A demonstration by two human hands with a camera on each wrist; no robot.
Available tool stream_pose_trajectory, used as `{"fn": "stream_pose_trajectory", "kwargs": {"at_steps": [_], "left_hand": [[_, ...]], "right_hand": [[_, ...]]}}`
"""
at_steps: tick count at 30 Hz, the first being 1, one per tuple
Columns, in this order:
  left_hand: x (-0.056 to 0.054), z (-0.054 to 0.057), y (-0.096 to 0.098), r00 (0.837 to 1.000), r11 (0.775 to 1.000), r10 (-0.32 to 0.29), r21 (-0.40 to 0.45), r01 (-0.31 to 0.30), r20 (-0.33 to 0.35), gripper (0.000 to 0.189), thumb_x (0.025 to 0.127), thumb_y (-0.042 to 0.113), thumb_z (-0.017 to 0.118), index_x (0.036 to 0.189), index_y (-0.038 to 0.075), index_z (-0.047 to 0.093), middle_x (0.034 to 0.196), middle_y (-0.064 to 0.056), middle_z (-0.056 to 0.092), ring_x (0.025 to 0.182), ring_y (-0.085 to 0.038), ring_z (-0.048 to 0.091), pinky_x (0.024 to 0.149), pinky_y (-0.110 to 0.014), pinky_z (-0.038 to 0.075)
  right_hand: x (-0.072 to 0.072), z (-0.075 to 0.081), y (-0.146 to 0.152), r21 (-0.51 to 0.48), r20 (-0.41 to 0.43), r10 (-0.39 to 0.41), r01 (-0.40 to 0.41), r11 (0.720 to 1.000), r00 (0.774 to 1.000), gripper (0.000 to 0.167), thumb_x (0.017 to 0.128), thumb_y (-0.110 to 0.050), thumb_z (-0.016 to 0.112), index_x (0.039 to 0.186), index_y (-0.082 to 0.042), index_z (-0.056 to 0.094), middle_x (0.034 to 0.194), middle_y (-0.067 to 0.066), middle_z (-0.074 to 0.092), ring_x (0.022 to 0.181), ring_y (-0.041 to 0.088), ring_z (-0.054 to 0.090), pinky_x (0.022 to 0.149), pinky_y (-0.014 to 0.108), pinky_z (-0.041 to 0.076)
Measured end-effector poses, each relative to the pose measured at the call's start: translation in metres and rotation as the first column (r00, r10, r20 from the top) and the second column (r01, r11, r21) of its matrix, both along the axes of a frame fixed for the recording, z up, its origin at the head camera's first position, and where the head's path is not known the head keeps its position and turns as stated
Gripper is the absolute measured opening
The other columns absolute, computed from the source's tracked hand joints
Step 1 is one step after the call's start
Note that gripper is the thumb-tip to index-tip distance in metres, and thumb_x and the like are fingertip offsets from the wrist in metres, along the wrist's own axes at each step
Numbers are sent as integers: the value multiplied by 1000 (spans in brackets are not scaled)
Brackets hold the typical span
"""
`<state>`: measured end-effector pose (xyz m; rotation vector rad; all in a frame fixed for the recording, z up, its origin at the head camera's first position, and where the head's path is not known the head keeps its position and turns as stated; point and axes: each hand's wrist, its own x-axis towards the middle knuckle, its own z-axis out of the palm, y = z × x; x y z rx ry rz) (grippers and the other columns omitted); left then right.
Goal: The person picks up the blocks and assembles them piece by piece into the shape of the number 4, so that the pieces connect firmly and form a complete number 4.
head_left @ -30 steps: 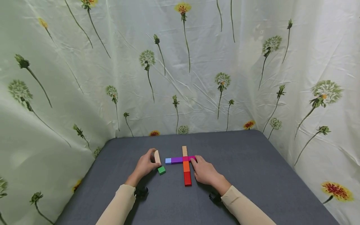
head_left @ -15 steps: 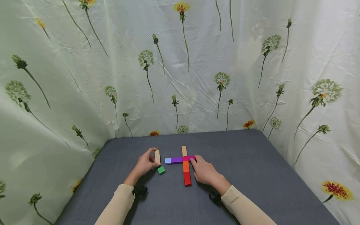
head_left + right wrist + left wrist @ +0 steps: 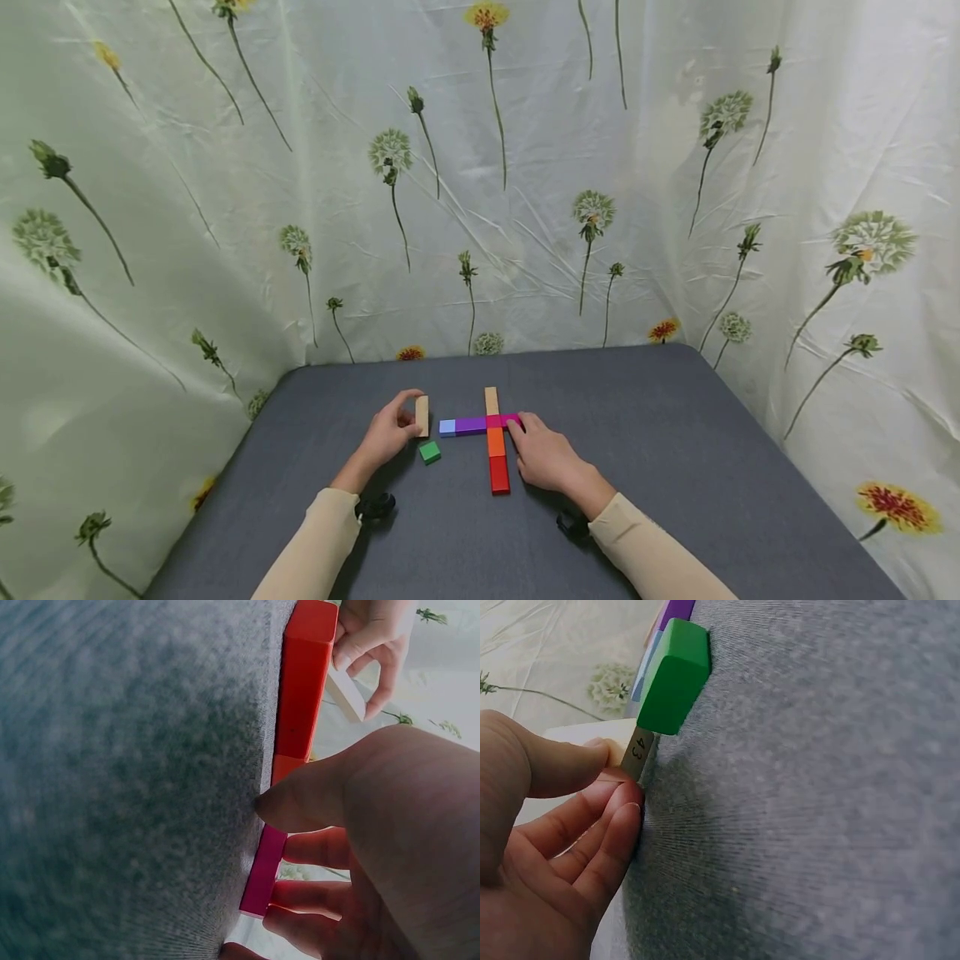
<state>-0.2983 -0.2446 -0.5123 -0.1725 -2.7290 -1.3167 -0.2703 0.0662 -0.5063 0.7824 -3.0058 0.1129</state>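
Note:
My left hand [image 3: 386, 431] pinches a plain wooden block [image 3: 422, 416] by its ends, between thumb and fingers. A dark "43" is printed on one side of that wooden block [image 3: 635, 752]. Just nearer to me lies a small green block [image 3: 430, 452], apart from the others. My right hand [image 3: 550, 454] grips the magenta block [image 3: 264, 874] with thumb on one side and fingers on the other. Magenta is the right arm of a flat cross of blocks. Leftward run a purple block [image 3: 471, 427] and a light blue block [image 3: 447, 428].
The cross's near arm is an orange block [image 3: 497, 442] and a red block [image 3: 500, 476]; a wooden block [image 3: 491, 401] forms the far arm. A pinkish-red block [image 3: 493, 422] sits at its centre. A flowered curtain [image 3: 525, 275] hangs behind the dark grey table [image 3: 637, 400].
My left hand has shifted slightly right and away from me, and its wooden block has turned from slanted to nearly parallel with the cross's long arm. My right hand stays in place.

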Motion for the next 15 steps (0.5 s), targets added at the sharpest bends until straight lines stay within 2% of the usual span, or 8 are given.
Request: {"fn": "stream_pose_trajectory", "kwargs": {"at_steps": [4, 10, 15], "left_hand": [[-6, 0, 3, 1000, 1000, 2, -7, -2, 5, 57, 91, 1, 70, 141, 24, 54, 90, -4, 65, 79, -20, 59, 69, -37, 47], [-14, 1, 7, 999, 999, -39, -5, 39, -13, 57, 92, 1, 69, 144, 21, 53, 90, -4, 64, 78, -20, 59, 67, -38, 48], [-18, 1, 10, 999, 999, -47, -8, 47, -9, 57, 93, 1, 68, 144, 23, 53, 88, -4, 63, 77, -20, 58, 67, -37, 47]], "right_hand": [[0, 0, 1, 1, -2, 4, -4, 1000, 1000, 59, 97, -25, 63, 151, -7, 45, 151, 17, 42, 137, 29, 42, 93, 45, 52], [0, 0, 1, 4, -12, 17, -17, 1000, 1000, 60, 98, -26, 63, 152, -7, 44, 152, 17, 41, 138, 29, 41, 94, 44, 52], [1, 0, 1, -1, -3, 14, -14, 1000, 1000, 60, 98, -26, 62, 152, -8, 43, 152, 17, 41, 139, 29, 40, 94, 44, 51]]}}
